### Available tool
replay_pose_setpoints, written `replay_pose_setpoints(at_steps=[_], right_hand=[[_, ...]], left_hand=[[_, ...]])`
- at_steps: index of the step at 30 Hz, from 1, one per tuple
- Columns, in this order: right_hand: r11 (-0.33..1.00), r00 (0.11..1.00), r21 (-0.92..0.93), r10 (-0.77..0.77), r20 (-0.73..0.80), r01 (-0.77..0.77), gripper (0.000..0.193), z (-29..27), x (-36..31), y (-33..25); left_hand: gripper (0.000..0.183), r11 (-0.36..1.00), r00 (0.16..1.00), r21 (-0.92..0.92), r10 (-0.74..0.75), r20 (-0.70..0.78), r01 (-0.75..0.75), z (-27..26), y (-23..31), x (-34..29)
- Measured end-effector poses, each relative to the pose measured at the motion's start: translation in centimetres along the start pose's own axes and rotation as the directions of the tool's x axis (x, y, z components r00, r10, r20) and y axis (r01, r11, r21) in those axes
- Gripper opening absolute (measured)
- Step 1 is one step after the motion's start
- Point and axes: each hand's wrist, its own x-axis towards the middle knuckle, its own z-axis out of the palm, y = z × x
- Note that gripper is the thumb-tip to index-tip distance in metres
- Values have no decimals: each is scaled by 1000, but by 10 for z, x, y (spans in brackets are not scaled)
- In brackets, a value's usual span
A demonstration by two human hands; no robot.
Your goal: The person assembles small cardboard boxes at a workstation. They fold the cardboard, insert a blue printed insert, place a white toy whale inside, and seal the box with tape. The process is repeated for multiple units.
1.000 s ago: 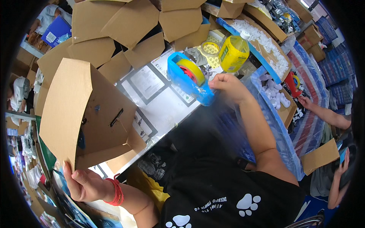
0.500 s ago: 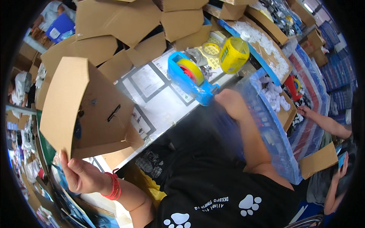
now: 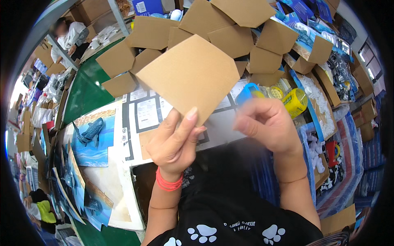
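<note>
So the biggest thing here is the white work table [image 3: 119, 176], and a messy pile of open cardboard boxes [image 3: 230, 41] runs along its far side. Off to the right of the table there's some blue, red and white striped sheeting [image 3: 344, 164]. Next down in size is a brown cardboard piece [image 3: 188, 76], held up over the middle of the table, broad panel on show. The left hand [image 3: 174, 145] has its bottom corner pinched between thumb and fingers. On the table's left end is a blue ocean-print sheet [image 3: 90, 160]. The right hand [image 3: 269, 127] is over the table's right part, fingers curled, kinda blurry, so can't tell if it's gripping anything. Smaller stuff: a dark blue sea-creature figure [image 3: 91, 132] on that sheet, a yellow bottle [image 3: 294, 103] and a partly hidden blue tape dispenser [image 3: 246, 93] toward the table's far right, then the red wristband [image 3: 169, 183] on the left wrist, near the table's front edge.
</note>
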Motion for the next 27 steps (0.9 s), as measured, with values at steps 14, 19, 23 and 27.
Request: replay_pose_setpoints(at_steps=[14,19,23,27], right_hand=[[946,978,260,206,-21,-194,23,26,18,18],[972,969,93,226,-97,-217,26,21,13,11],[932,942,197,326,-81,-306,28,17,13,12],[914,944,272,325,-49,-301,29,11,10,19]], left_hand=[[31,997,996,39,74,-42,-72,17,1,-3],[45,999,995,7,40,-92,-39,25,0,-11],[46,999,998,22,29,-47,-28,27,4,-8],[46,998,997,20,53,-55,-52,30,4,-9]])
